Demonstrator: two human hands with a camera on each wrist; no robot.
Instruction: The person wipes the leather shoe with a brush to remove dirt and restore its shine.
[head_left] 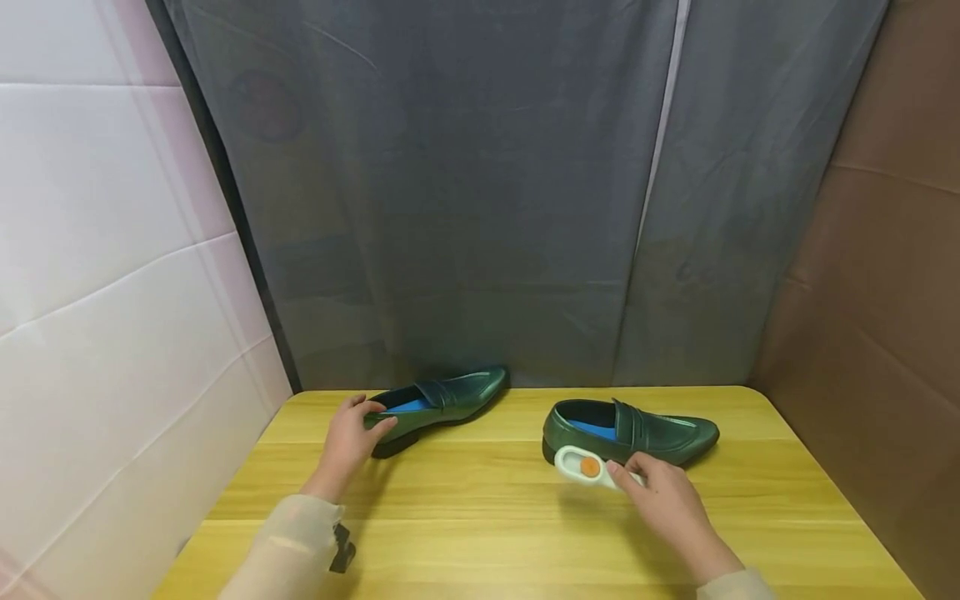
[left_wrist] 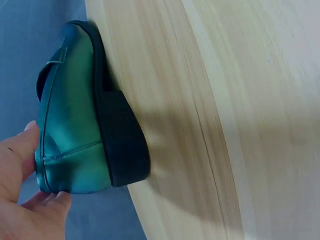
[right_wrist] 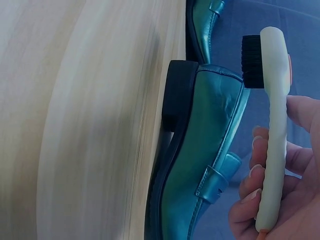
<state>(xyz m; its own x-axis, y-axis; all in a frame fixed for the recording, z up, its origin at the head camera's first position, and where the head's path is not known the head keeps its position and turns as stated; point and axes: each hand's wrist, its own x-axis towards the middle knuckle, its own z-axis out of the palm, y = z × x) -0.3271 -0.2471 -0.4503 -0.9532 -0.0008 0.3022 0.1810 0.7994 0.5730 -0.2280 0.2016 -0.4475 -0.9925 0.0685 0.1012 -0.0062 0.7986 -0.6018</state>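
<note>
My left hand point(head_left: 349, 440) grips the heel end of a dark green loafer point(head_left: 468, 392), thumb on one side and fingers at the back of the collar. In the left wrist view this loafer point(left_wrist: 75, 120) shows its black heel block close to the table. My right hand point(head_left: 666, 500) holds a white brush point(head_left: 577, 467) by its handle, an orange button on its head. Black bristles point(right_wrist: 252, 60) point toward the second green loafer point(right_wrist: 205, 130) in the right wrist view. That second loafer point(head_left: 667, 435) stands on the table, toe to the right, blue insole inside.
The yellow wooden table point(head_left: 465, 533) has rounded far corners. A dark grey curtain point(head_left: 450, 208) hangs behind it, with a white panel point(head_left: 112, 275) at left and a brown one point(head_left: 877, 275) at right. Something black point(head_left: 342, 550) sits at my left cuff.
</note>
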